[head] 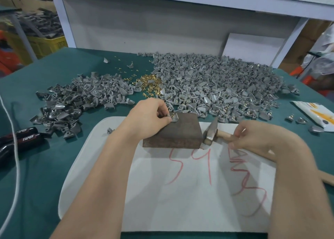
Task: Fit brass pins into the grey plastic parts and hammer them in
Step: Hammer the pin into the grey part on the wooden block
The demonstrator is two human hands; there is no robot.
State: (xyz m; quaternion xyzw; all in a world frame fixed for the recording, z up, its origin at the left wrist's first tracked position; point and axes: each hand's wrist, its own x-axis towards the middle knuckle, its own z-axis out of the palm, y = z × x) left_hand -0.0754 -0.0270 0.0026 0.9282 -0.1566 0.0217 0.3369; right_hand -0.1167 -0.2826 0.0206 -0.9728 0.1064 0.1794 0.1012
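- Two bare hands work over a dark brown block (178, 132) with a rough, speckled top and flat square sides.
- The block sits on a smooth white sheet (180, 193) with red scribbles, laid on a soft green table cover (45, 175).
- The left hand (150, 114) pinches one small grey plastic part (173, 117) between thumb and fingers, holding it on the far left corner of the block.
- A shiny brass pin (172, 114) stands up out of that part.
- The right hand (256, 137) grips the pale wooden handle of a small hammer (210, 133). Its worn metal head rests just beside the block's right side.
- Behind the block, a big heap of grey parts (216, 86) spreads on the right, and many show a gold pin.
- A smaller heap (77, 97) lies on the left.
- Between the heaps sits a little pile of loose brass pins (149, 84).
- Black handles marked TAPER (23, 137) and a white cord (10, 130) lie at the far left.
- A white and orange packet (314, 114) lies at the right.
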